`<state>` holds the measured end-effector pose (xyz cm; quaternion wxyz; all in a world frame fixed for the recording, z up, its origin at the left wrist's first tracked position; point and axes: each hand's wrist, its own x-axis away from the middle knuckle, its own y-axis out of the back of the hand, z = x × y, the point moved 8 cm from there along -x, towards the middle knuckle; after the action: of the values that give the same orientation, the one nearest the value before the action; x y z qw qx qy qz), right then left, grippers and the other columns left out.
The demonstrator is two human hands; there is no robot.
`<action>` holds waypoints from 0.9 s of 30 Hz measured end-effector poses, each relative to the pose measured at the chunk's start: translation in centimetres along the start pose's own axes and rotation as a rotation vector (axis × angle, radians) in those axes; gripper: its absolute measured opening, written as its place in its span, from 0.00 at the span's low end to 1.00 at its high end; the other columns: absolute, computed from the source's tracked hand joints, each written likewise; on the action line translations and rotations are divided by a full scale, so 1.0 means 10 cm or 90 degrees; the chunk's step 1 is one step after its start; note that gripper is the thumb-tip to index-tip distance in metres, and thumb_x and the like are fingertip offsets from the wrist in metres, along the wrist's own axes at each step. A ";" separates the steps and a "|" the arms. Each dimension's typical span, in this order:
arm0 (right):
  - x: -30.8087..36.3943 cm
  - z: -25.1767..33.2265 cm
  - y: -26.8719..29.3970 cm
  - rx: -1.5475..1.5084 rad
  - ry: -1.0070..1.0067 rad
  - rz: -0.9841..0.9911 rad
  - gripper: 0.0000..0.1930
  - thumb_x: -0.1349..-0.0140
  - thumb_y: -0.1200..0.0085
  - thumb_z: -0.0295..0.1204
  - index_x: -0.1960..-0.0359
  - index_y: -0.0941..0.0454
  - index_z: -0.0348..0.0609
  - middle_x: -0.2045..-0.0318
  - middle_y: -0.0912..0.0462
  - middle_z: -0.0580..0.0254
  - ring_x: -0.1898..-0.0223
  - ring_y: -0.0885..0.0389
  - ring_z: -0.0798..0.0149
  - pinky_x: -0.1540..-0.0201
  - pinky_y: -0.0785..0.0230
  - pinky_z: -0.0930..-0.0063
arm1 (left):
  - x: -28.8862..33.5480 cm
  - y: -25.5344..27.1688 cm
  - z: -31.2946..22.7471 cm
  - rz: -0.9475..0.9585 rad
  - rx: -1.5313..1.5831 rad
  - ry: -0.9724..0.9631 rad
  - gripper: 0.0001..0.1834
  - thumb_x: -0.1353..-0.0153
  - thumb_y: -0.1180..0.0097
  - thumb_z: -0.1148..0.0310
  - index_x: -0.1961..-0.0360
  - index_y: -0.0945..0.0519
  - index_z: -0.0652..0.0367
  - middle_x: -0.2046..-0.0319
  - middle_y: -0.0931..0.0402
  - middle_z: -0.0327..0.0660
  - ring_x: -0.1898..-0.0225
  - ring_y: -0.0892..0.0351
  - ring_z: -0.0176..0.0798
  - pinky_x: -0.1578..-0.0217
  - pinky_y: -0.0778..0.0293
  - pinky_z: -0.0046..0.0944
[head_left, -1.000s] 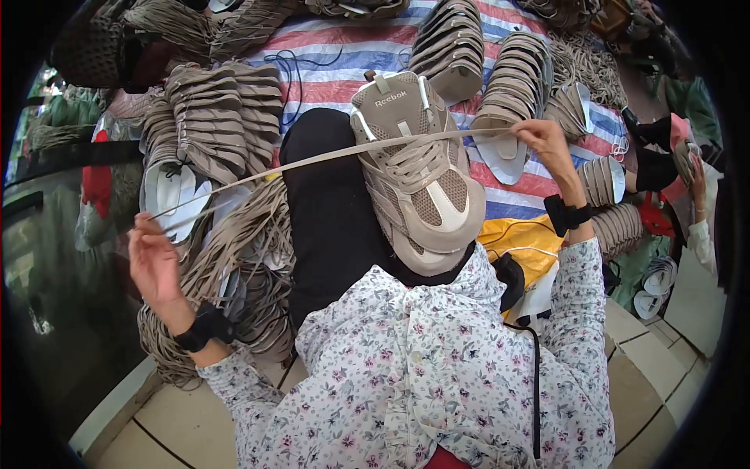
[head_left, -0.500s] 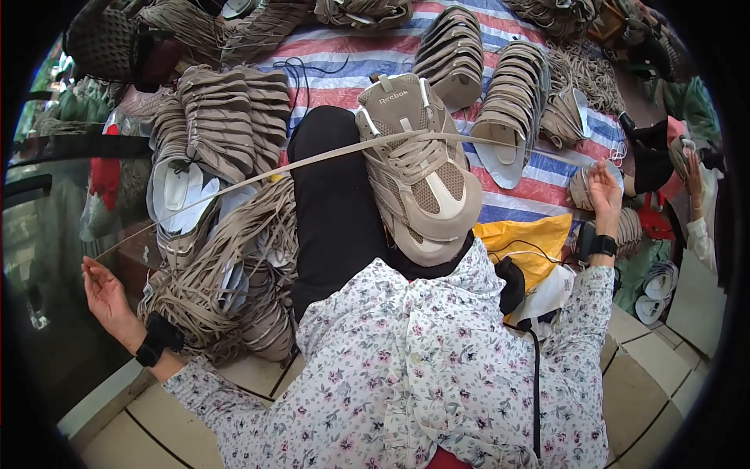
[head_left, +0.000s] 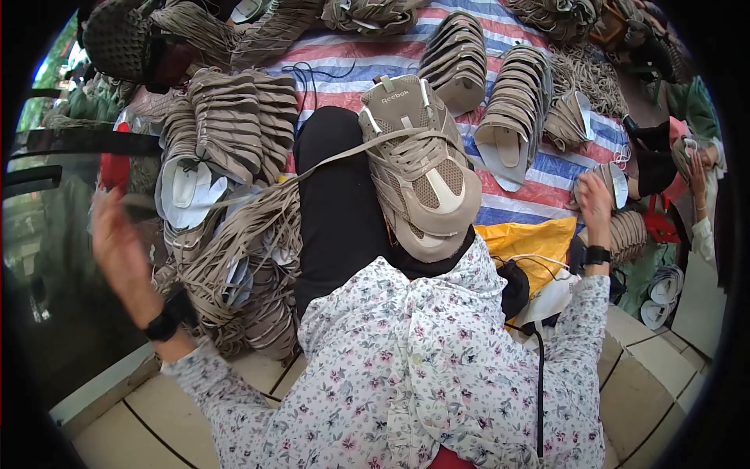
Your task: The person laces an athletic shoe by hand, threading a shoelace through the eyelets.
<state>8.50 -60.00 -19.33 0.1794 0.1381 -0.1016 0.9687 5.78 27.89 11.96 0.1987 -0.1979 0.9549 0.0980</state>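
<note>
A beige-and-white sneaker upper (head_left: pixel 426 176) rests across my thighs, its toe toward me and its tongue away. A flat beige shoelace (head_left: pixel 336 159) is threaded through it; one length droops from the eyelets over my left thigh, toward the left. Motion smears my left hand (head_left: pixel 121 246), raised at the far left; whether it holds the lace end cannot be made out. My right hand (head_left: pixel 595 199) is up at the right, fingers curled closed, and what they hold, if anything, is too small to see. Both hands are well apart from the sneaker.
Nested stacks of shoe uppers (head_left: pixel 512 102) stand on a striped tarp (head_left: pixel 375 59). Bundled laces (head_left: pixel 234 258) and more uppers (head_left: pixel 246 117) lie at my left. A yellow bag (head_left: pixel 539 238) sits by my right hip. Another person's hand (head_left: pixel 698 176) shows at the far right.
The lace, pulled taut across the sneaker before, now sags on the left. My left hand has risen and come slightly inward; the right hand's fingers have curled in.
</note>
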 end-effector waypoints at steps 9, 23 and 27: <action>0.51 0.55 -3.22 0.090 0.125 0.334 0.06 0.36 0.40 0.25 0.60 0.16 0.36 0.71 0.17 0.67 0.72 0.24 0.78 0.68 0.31 0.84 | 0.79 -3.08 1.03 0.377 0.018 0.313 0.13 0.30 0.44 0.64 0.59 0.16 0.66 0.72 0.18 0.36 0.72 0.19 0.25 0.69 0.27 0.22; 0.57 0.72 -3.65 0.221 0.076 0.423 0.06 0.40 0.40 0.22 0.63 0.15 0.36 0.72 0.17 0.68 0.72 0.24 0.78 0.68 0.30 0.83 | 1.02 -3.27 0.92 0.455 -0.173 0.239 0.15 0.32 0.42 0.64 0.65 0.16 0.70 0.78 0.23 0.30 0.76 0.33 0.20 0.76 0.37 0.24; 0.59 0.97 -3.85 0.391 0.179 0.453 0.06 0.46 0.42 0.21 0.69 0.14 0.34 0.75 0.16 0.64 0.74 0.22 0.75 0.70 0.29 0.80 | 1.08 -3.25 0.88 0.466 -0.187 0.241 0.15 0.33 0.42 0.64 0.65 0.16 0.69 0.78 0.23 0.31 0.76 0.32 0.21 0.75 0.36 0.24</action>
<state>19.92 -25.26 -2.75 -0.1998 0.0092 0.1731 0.9644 13.19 -2.76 -4.06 -0.0578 0.1133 0.9576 0.2586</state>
